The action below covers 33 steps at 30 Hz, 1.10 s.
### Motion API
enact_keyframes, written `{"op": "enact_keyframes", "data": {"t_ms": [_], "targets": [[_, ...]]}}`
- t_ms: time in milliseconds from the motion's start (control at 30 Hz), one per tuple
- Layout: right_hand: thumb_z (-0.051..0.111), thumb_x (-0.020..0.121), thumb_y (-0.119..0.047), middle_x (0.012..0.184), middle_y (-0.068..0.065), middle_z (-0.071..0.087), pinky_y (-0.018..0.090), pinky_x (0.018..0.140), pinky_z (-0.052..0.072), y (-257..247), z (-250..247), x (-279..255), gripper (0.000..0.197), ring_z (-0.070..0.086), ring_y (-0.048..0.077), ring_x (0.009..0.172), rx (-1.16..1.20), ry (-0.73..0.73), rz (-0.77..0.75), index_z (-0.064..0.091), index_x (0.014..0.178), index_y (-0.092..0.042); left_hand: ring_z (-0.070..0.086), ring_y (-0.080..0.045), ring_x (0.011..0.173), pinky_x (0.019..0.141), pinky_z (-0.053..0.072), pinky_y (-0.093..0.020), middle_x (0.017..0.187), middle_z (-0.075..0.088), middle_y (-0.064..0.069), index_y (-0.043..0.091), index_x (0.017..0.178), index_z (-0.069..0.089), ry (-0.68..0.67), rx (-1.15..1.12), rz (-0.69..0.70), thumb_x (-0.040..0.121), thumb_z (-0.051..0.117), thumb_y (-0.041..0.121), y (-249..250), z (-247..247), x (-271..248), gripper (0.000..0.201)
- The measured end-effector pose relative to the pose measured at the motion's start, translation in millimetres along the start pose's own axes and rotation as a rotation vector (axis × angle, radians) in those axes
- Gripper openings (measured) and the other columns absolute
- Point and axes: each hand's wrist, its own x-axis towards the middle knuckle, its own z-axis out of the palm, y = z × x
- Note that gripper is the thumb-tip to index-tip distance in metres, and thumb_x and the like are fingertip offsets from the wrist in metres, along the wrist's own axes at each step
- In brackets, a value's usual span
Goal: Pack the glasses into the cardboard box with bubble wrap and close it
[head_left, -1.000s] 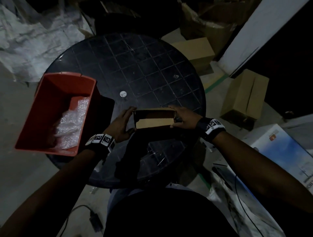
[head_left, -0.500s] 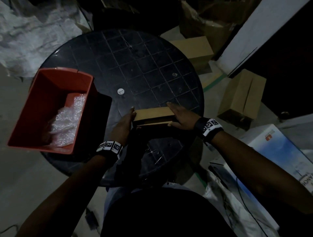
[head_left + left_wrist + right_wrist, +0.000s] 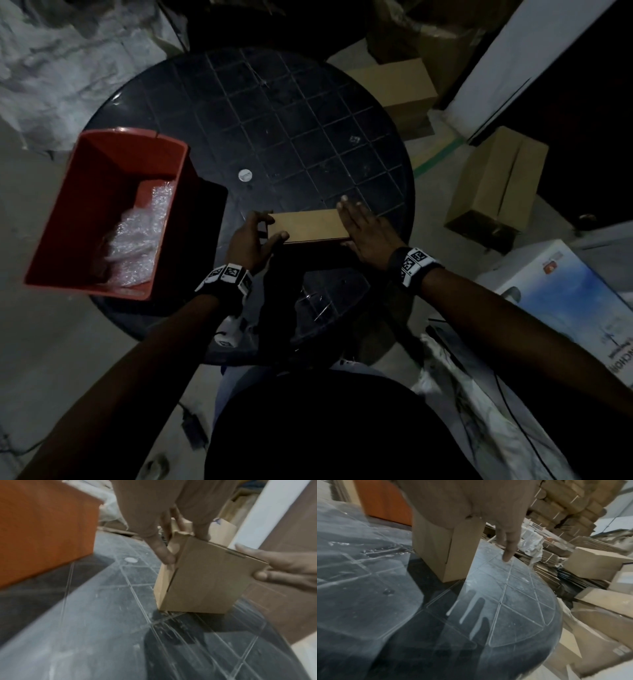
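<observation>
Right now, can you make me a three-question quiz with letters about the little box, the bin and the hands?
1. Where is the bubble wrap? A in the red bin B on the floor C on the box
2. What colour is the table? A white B black C green
3. How is the cardboard box? A top flap down B wide open C crushed flat

Answers: 1 A, it lies inside the bin. 2 B, the round top is black. 3 A, the right hand lies flat on the top while the left hand grips its end.
</observation>
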Motion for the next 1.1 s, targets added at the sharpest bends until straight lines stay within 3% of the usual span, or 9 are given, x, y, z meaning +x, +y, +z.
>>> {"op": "enact_keyframes", "data": {"t_ms": [167,300,400,500,633,833,933,1033,1100], "targets": [[0.047,0.093,-0.062,0.137,0.012,0.055,0.034,0.090,0.048,6.4,-15.8,6.7,0.075,0.059,0.032,0.116,0.647,-0.123,0.206,0.013,0.153,-0.034,0.060,-0.021,0.100,0.072,0.059,-0.042,0.129,0.051,0.001,0.029,0.140,0.039,-0.183,-0.097,-0.272,0.082,0.073,0.032,8.6,-5.5,12.4,0.067],[0.065,0.088,-0.050,0.116,0.001,0.065,0.040,0.080,0.060,-22.3,-20.6,6.4,0.036,0.065,0.019,0.101,1.302,-0.159,0.526,0.056,0.115,-0.028,0.062,-0.017,0.079,0.063,0.055,-0.032,0.108,0.062,-0.011,0.024,0.119,0.054,-0.261,-0.403,-0.559,0.084,0.072,0.023,16.8,-7.8,23.4,0.039],[0.064,0.094,-0.033,0.112,0.003,0.067,0.016,0.072,0.054,-21.6,-25.3,7.2,0.028,0.064,0.005,0.089,1.332,-0.152,0.459,0.060,0.118,-0.020,0.062,-0.019,0.079,0.060,0.054,-0.030,0.101,0.062,-0.010,0.017,0.121,0.055,-0.225,-0.466,-0.574,0.084,0.072,0.016,17.4,-5.5,24.6,0.041],[0.067,0.091,-0.014,0.112,0.001,0.062,0.004,0.066,0.047,-14.6,-24.0,8.0,0.042,0.061,-0.001,0.089,1.295,-0.069,0.381,0.053,0.130,-0.009,0.061,-0.020,0.083,0.064,0.055,-0.032,0.111,0.060,-0.010,0.020,0.125,0.052,-0.151,-0.450,-0.438,0.082,0.073,0.012,17.6,-1.8,22.1,0.049],[0.070,0.086,-0.002,0.137,0.015,0.051,0.015,0.090,0.046,-20.7,-7.8,15.4,0.072,0.051,0.021,0.123,1.203,-0.001,0.329,0.030,0.145,-0.002,0.050,-0.016,0.119,0.082,0.052,-0.033,0.139,0.048,-0.003,0.020,0.132,0.047,-0.039,-0.388,-0.317,0.087,0.068,0.018,17.9,2.6,19.9,0.049],[0.073,0.086,-0.029,0.149,0.015,0.041,0.038,0.106,0.040,-59.2,24.9,21.8,0.100,0.043,0.028,0.134,1.050,-0.125,0.371,0.004,0.153,-0.005,0.036,-0.012,0.128,0.102,0.040,-0.027,0.138,0.035,0.004,-0.001,0.148,0.022,-0.076,-0.280,-0.362,0.089,0.053,-0.012,-12.7,12.1,6.5,0.068],[0.069,0.081,-0.054,0.159,0.015,0.025,0.045,0.111,0.036,-64.0,38.4,26.4,0.123,0.032,0.034,0.141,0.944,-0.220,0.451,-0.024,0.150,-0.010,0.036,-0.008,0.119,0.089,0.041,-0.013,0.129,0.036,0.006,0.000,0.146,0.025,-0.104,-0.283,-0.334,0.087,0.048,-0.018,-13.2,10.4,7.1,0.066],[0.061,0.061,-0.083,0.161,0.013,0.019,0.048,0.112,0.035,-70.6,30.1,29.6,0.144,0.027,0.034,0.144,0.915,-0.258,0.447,-0.031,0.146,-0.011,0.047,-0.016,0.121,0.093,0.042,-0.026,0.126,0.050,0.001,0.009,0.135,0.039,-0.187,-0.201,-0.296,0.084,0.056,-0.007,-8.0,4.2,10.4,0.056],[0.061,0.072,-0.076,0.163,0.016,0.005,0.047,0.116,0.029,-73.1,14.6,35.3,0.137,0.018,0.035,0.147,0.820,-0.258,0.432,-0.028,0.146,-0.004,0.054,-0.023,0.115,0.086,0.043,-0.027,0.124,0.056,-0.010,0.002,0.130,0.040,-0.251,-0.122,-0.307,0.088,0.061,0.007,-2.0,0.6,20.2,0.047]]}}
